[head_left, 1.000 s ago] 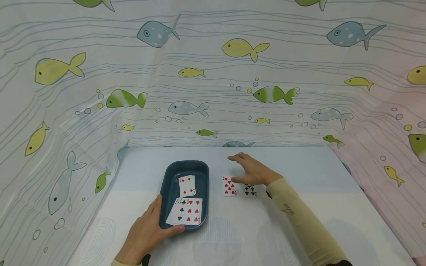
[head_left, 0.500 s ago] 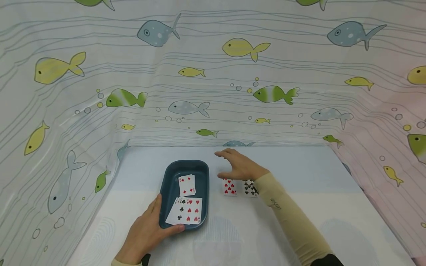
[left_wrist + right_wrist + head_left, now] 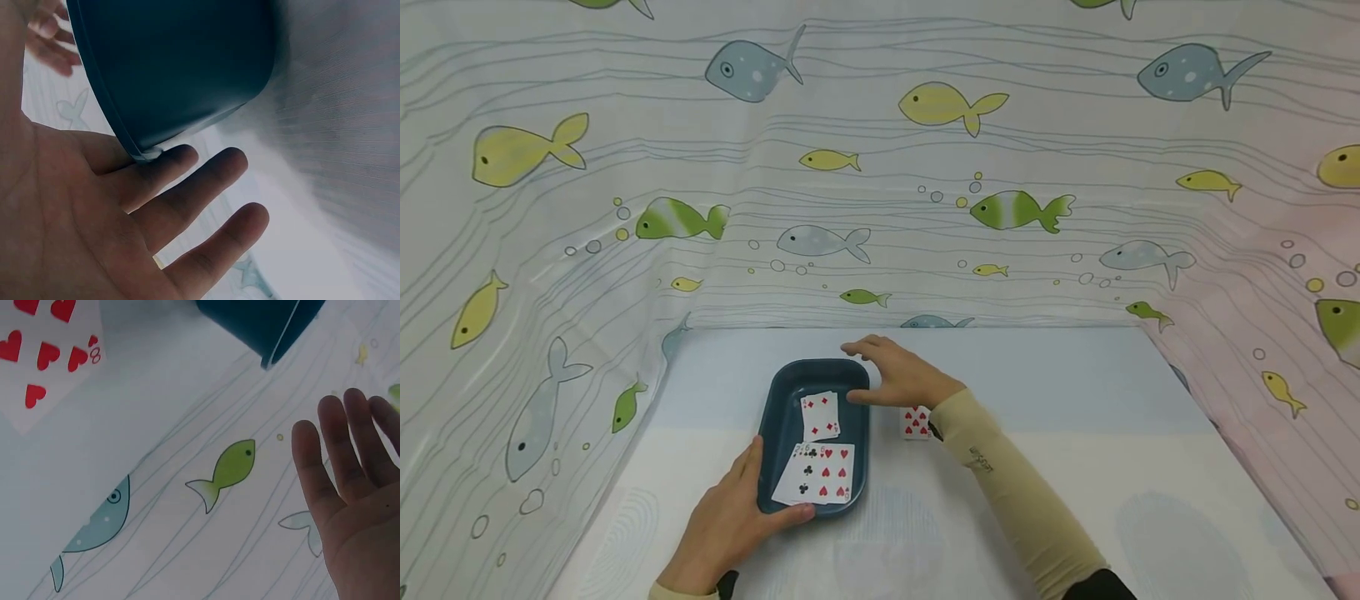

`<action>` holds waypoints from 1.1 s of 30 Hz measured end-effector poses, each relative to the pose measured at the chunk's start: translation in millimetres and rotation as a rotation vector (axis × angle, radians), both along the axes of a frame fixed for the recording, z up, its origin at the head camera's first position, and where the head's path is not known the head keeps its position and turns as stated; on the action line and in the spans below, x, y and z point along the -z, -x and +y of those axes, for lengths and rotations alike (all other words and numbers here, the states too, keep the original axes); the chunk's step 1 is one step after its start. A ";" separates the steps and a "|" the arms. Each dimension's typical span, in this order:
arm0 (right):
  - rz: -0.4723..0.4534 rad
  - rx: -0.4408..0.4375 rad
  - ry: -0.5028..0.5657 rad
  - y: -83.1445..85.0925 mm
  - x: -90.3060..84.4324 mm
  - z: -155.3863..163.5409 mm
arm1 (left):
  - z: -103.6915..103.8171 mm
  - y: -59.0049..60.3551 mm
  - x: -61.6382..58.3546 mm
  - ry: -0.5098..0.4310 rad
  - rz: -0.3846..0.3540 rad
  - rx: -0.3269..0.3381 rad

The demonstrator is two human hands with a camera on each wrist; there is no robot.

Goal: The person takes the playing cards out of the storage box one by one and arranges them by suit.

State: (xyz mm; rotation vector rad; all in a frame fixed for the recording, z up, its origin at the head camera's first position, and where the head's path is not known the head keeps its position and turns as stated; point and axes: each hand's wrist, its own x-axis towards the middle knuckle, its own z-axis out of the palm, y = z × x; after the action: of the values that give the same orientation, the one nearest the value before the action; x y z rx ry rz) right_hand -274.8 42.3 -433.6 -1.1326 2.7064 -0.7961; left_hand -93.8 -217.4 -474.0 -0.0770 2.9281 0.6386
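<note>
Blue and shallow-walled, the tray [image 3: 784, 421] sits on the worktop [image 3: 1052, 379] a little left of centre in your head view, close to your left hand [image 3: 727, 514] and within easy reach of your right. Your left hand brackets its near-left corner: the thumb lies over the near rim, while the fingers rest along the outer left side. Your left wrist view shows those fingers spread and fairly straight rather than wrapped around, so you are probably steadying the tray, not lifting it.

Your right hand [image 3: 904, 372] is above the far right rim, thumb and fingers well apart, with no card visible in it; whether the thumb touches the rim, you cannot tell from here. That wide spread would suit a card's opposite edges.

Inside, the cards lie face up in two groups — likely arranged so each can be read. Toward the far end is the four of diamonds [image 3: 820, 417], another card's edge peeking from behind. Nearer you, the six of hearts [image 3: 838, 479] overlaps the six of clubs [image 3: 807, 472] in a small fan that leaves the corner marks showing.

Outside, the eight of hearts [image 3: 915, 425] lies face up beside the tray — partly hidden beneath your right hand and sleeve [image 3: 1007, 500].
</note>
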 end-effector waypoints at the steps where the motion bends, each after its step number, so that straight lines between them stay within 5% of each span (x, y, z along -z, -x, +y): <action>1: 0.000 0.004 -0.002 -0.1 0.7 -3.3 | 0.2 0.1 -0.2 0.001 0.000 0.000; 25: -0.046 -0.002 -0.084 5.3 40.1 -57.7 | -0.5 0.0 1.1 0.000 0.000 0.009; 33: 0.142 -0.035 -0.274 5.4 53.4 -69.6 | -3.6 0.2 2.3 -0.009 0.013 0.027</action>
State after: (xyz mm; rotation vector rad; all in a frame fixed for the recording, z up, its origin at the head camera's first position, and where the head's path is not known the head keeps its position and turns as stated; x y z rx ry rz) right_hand -280.2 -27.3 -486.9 -1.2077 2.7873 -0.3357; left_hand -94.0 -221.0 -476.3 -0.0325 2.9328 0.6504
